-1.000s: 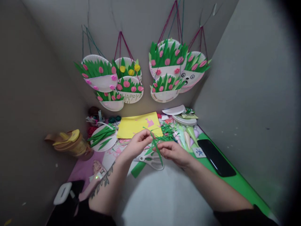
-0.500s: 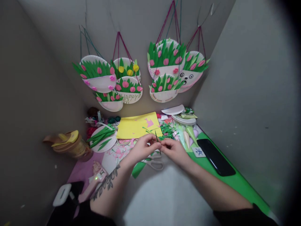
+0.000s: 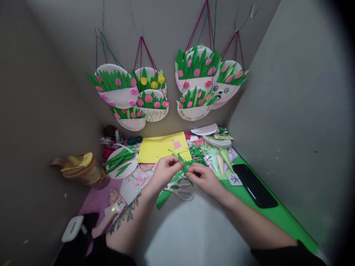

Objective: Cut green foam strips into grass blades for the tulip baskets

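With fingertips pinched nearly closed, my left hand (image 3: pixel 168 170) and my right hand (image 3: pixel 204 178) hold a green strip (image 3: pixel 185 168) above the scissors (image 3: pixel 169 187). Beyond the scissors lies a yellow sheet (image 3: pixel 155 149).

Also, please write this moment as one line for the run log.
left hand: pinches green paper piece | right hand: pinches same piece | nearby: white-handled scissors | beyond hands: yellow sheet

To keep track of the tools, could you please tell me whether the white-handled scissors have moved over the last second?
No; the scissors show no clear shift either way against the yellow paper.
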Demonstrator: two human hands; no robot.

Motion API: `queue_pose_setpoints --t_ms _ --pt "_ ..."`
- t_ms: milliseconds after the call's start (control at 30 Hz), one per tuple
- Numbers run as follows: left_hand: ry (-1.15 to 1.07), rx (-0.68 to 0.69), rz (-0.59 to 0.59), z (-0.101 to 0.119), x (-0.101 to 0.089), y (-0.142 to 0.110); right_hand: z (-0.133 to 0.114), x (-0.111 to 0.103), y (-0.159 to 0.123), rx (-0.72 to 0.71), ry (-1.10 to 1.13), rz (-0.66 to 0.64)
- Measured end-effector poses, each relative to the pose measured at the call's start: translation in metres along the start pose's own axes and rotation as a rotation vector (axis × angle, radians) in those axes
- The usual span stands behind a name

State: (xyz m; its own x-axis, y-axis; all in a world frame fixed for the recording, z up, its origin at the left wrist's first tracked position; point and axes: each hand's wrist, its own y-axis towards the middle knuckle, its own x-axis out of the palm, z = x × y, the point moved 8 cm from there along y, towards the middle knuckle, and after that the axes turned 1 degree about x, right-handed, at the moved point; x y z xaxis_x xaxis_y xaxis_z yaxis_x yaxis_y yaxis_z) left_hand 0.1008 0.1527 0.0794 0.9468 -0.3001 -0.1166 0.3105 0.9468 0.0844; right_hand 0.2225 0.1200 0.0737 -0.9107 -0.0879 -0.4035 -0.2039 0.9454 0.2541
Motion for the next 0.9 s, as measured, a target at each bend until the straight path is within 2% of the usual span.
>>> queue_pose_setpoints --t_ms 333,433,533,633,800,900 --pt "-0.233 -0.062 0.198 -0.005 -0.031 0.005 0.001 0.007 -0.002 -0.03 0.004 -0.04" --pt "-0.319 -0.05 0.205 -0.004 -0.035 0.006 0.003 0.005 -0.001 -0.03 0.018 -0.012" --pt "-0.303 -0.05 0.062 0.0 -0.023 0.003 0.007 0.001 0.0 -0.015 0.019 0.035" --pt "-0.156 -0.066 -0.054 -0.001 -0.006 -0.001 0.009 0.001 0.001 -0.029 -0.011 0.047" --pt "-0.104 -0.004 0.001 -0.007 0.005 0.0 0.008 0.001 0.001 -0.079 -0.011 0.075" --pt "-0.11 -0.018 0.01 -0.015 0.008 0.002 0.008 -0.002 0.002 -0.074 0.036 0.088"
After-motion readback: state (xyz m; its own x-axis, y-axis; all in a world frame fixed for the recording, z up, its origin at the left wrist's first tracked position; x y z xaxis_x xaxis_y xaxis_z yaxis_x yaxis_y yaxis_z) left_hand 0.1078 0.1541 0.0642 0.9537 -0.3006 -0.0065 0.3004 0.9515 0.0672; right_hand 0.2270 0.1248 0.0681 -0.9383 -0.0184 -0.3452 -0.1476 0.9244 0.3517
